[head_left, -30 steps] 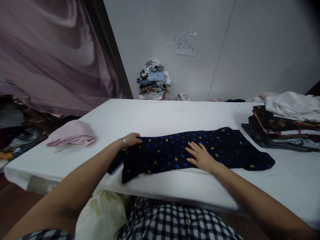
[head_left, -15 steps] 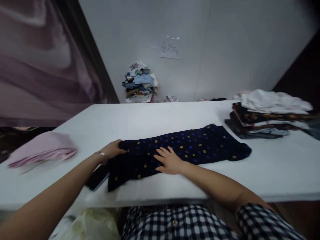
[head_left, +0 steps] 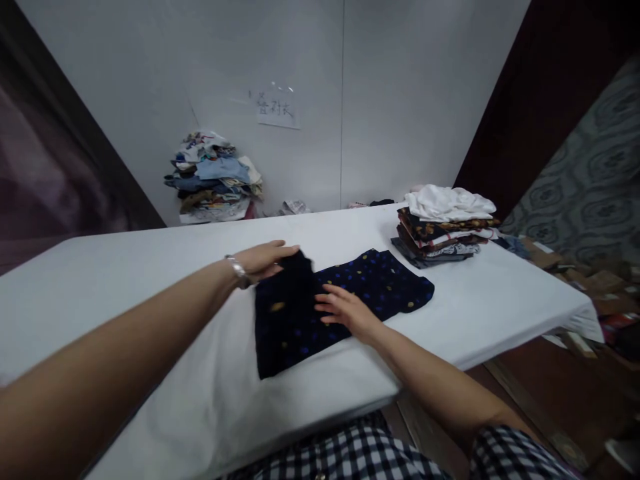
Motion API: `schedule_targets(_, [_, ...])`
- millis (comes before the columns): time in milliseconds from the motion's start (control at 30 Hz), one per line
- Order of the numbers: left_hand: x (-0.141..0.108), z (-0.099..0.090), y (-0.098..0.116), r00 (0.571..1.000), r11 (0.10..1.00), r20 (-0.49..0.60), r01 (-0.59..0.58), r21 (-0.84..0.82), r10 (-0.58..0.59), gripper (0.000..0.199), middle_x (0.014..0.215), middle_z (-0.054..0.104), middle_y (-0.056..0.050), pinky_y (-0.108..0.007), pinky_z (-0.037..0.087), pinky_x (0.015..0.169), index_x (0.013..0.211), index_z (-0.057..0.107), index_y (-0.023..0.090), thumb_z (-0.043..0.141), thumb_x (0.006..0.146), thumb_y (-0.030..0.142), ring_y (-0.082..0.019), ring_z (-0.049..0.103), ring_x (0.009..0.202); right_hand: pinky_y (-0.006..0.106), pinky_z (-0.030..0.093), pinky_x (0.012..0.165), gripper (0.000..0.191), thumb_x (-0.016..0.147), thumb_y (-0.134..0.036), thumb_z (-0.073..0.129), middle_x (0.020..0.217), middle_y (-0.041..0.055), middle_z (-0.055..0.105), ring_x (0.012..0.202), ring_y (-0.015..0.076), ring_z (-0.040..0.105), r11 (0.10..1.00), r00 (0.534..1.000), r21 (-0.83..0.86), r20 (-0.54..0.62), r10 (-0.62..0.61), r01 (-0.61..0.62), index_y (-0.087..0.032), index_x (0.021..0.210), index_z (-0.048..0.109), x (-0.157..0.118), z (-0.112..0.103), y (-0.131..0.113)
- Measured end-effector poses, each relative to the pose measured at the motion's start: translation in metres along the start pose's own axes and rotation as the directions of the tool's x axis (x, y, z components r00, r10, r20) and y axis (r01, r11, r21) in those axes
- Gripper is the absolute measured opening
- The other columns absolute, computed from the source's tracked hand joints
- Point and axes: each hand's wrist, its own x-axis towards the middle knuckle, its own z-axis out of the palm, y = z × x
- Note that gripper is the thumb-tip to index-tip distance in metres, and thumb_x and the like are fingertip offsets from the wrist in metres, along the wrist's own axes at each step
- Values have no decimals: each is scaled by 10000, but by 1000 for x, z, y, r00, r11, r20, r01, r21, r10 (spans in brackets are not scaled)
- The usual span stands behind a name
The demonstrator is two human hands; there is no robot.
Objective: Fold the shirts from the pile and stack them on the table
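Note:
A dark navy garment [head_left: 370, 283] with blue and yellow spots lies across the white table. Its left part is folded over toward the right, and the raised edge is blurred. My left hand [head_left: 263, 260], with a silver bracelet at the wrist, pinches that edge between thumb and fingers. Over the middle of the cloth, beside the fold, my right hand [head_left: 347, 311] has its fingers spread and grips nothing; whether it touches the fabric is unclear.
Folded clothes [head_left: 445, 223] are stacked at the right of the white table [head_left: 510, 300], a white piece on top. A taller clothes pile [head_left: 215, 177] stands against the wall beyond the far edge. A paper sign [head_left: 278, 110] hangs there. Boxes [head_left: 600, 283] lie at the far right.
My left hand has lifted the garment's left end and brought it rightward over the rest. The view has turned right, so the pink cloth and dark phone-like object are out of sight.

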Motion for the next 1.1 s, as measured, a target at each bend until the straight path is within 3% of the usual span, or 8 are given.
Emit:
schedule_targets(133, [17,32,-27,991,990,-18,-136,-35,135,836,1353,501,-210,-309,564,661,1426,297,187,691,739,452,-239,679,880,484,496,926,639,840,-513,546,1375,96,510,1168,264,569,987,958,38,-238,158,-153,-301,1415,362,-18,-51,5])
schedule_targets(233, [13,19,-71,966,961,-220,-76,265,137,680,1291,555,-167,-327,548,731,1334,425,166,619,770,491,-262,641,991,498,448,984,580,826,-470,571,1444,68,432,1295,284,442,952,957,-303,-287,-45,-46,-330,1374,442,-31,-58,5])
schedule_targets(367, [10,3,-120,917,868,-390,125,481,84,743,1243,586,-194,-394,501,845,1262,483,137,644,690,585,-332,589,1096,514,246,1126,524,876,-465,505,1527,16,296,1417,266,220,601,940,-763,28,-340,240,-331,1380,454,-34,-33,6])
schedule_targets(500, [22,14,-133,911,917,-412,174,359,-11,631,1099,666,-178,-353,517,776,1139,546,127,736,634,454,-306,640,1000,551,163,1125,609,865,-441,547,1538,130,247,1426,325,154,344,983,-921,160,-88,181,-198,1411,428,-15,-7,12])
schedule_targets(633, [22,18,-133,868,948,-496,154,280,6,470,1151,657,-101,-292,517,800,1180,517,187,629,746,328,-224,639,1014,517,163,1132,559,879,-345,532,1536,145,247,1429,302,156,207,965,-943,248,-81,259,-184,1405,433,3,-4,14])
schedule_targets(833, [-3,0,-150,862,968,-498,197,158,-94,781,1207,601,-190,-307,550,635,1388,331,106,613,759,472,-268,653,955,581,148,1119,545,874,-392,541,1525,135,279,1412,325,206,199,965,-945,262,-19,261,-180,1372,477,2,-8,10])
schedule_targets(933, [-10,0,-160,885,978,-457,168,126,-93,1005,1262,550,-202,-299,544,557,1462,172,135,646,697,583,-270,659,914,556,121,1138,480,900,-371,499,1482,139,368,1402,311,245,216,964,-947,203,-173,239,-167,1334,521,-2,1,3])
schedule_targets(1100, [-14,10,-164,890,987,-450,125,97,-68,921,1085,635,-148,-339,549,755,1457,211,132,705,700,305,-244,657,903,460,257,1130,596,887,-417,526,1483,180,346,1388,297,289,439,970,-868,170,-174,231,-113,1394,447,-2,27,6])
